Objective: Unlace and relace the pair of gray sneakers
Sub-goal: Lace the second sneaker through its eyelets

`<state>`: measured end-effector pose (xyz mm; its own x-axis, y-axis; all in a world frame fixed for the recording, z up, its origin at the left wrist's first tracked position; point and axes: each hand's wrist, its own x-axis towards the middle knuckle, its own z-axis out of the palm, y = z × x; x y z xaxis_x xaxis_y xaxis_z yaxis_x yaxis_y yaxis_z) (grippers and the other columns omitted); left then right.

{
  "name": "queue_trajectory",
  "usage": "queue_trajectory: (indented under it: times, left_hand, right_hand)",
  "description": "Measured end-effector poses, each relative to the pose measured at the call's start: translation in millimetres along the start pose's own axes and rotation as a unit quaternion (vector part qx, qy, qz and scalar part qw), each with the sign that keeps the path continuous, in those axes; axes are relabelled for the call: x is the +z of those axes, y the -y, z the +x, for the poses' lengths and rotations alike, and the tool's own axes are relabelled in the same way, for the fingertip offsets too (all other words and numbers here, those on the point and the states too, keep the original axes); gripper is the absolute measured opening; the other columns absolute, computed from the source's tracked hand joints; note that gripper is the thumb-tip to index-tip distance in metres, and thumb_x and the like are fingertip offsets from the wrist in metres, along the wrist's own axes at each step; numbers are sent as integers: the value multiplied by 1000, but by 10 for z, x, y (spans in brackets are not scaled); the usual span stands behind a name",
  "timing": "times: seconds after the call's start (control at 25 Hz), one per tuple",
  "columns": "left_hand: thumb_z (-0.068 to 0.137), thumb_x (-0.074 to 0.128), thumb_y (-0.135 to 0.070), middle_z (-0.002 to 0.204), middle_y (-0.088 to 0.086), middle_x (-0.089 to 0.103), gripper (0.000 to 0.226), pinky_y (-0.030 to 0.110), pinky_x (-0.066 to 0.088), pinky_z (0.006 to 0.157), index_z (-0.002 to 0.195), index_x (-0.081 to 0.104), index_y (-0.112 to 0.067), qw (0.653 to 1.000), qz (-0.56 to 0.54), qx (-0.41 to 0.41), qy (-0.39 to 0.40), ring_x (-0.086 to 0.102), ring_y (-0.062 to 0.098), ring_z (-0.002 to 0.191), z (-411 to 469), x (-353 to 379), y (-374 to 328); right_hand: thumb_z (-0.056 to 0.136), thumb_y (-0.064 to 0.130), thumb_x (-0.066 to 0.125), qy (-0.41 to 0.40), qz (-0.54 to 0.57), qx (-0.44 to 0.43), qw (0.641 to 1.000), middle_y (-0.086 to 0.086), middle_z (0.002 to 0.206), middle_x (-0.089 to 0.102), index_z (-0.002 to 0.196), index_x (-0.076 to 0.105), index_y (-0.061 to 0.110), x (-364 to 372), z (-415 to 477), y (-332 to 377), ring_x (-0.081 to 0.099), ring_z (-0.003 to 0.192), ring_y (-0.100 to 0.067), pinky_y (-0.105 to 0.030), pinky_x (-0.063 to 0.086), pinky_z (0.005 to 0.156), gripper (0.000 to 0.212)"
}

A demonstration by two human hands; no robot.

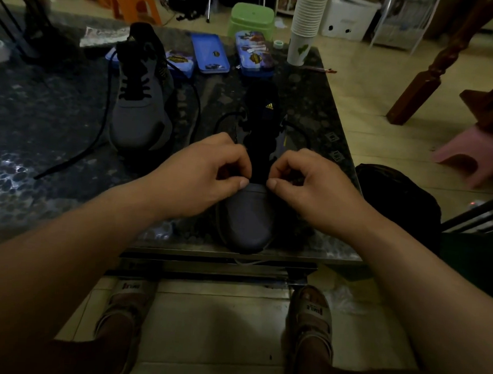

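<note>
Two gray sneakers stand on a dark stone table (pixel 58 139). The near sneaker (pixel 249 215) points its toe at me at the table's front edge, its black tongue raised. My left hand (pixel 209 171) and my right hand (pixel 305 181) sit on either side of its lowest eyelets, fingers curled, each pinching the black lace there. Lace loops (pixel 225 118) trail out beside the tongue. The far sneaker (pixel 141 108) stands to the left, partly laced, with a long loose black lace end (pixel 98 129) running across the table.
Blue tins (pixel 210 53) and a blue case (pixel 254 54) lie behind the sneakers, beside a stack of white paper cups (pixel 304 22). A black bag (pixel 397 199) sits at the table's right edge. A green stool (pixel 251 18), a pink stool (pixel 473 151) and my sandalled feet (pixel 310 317) are on the floor.
</note>
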<state>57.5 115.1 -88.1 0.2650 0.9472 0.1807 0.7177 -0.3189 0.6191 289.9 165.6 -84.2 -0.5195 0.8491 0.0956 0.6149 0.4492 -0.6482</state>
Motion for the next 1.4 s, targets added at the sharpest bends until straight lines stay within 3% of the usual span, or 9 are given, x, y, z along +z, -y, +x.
queue_trajectory:
  times: [0.24,0.44,0.72,0.88,1.04,1.24,1.4]
  left_hand:
    - [94,72,-24,101,-13,57,16,40,54,84,105,65,-32,1000,-4,-8,-10,60,6,92,-10,-16,8]
    - [94,69,-28,95,-11,54,8,43,52,80,96,61,-30,999,37,-3,-29,57,10,87,10,12,3]
    - [101,61,-26,93,-12,53,8,26,40,73,95,55,-29,999,38,-32,-12,52,4,84,51,53,13]
    - [101,63,-22,93,-11,63,14,23,49,70,110,54,-29,996,-31,-71,-36,59,6,83,38,-6,21]
    - [98,66,-21,94,-10,62,11,32,51,74,106,61,-28,998,14,-38,-47,57,7,84,52,17,30]
    - [98,64,-22,96,-10,59,11,33,50,75,104,59,-30,998,25,-31,-45,56,5,85,51,12,71]
    - [99,63,-23,95,-10,58,11,36,50,76,106,59,-29,997,57,-13,-52,55,9,85,65,22,45]
  right_hand:
    - [93,21,74,9,55,34,998,10,90,67,95,69,26,-42,-10,-13,63,82,-2,-16,48,71,7]
    - [93,33,73,-24,-15,14,1000,10,94,59,92,66,30,37,2,3,57,88,-4,-26,48,78,8]
    - [100,30,64,-7,2,11,1000,10,94,58,94,62,28,54,-16,-20,56,85,-6,-26,44,74,6]
    - [100,26,65,-43,40,28,998,14,88,64,105,62,30,51,0,-47,60,83,-2,-21,46,72,7]
    - [97,26,68,-59,-20,-7,998,14,86,63,101,64,27,51,41,-35,58,81,-4,-25,46,71,5]
    - [99,24,62,-34,-140,-97,985,4,93,58,101,59,20,21,102,-18,57,85,-19,-43,49,72,5]
    - [98,23,61,-22,-182,-125,975,-2,93,59,104,61,17,-10,127,23,60,84,-27,-46,51,71,9]
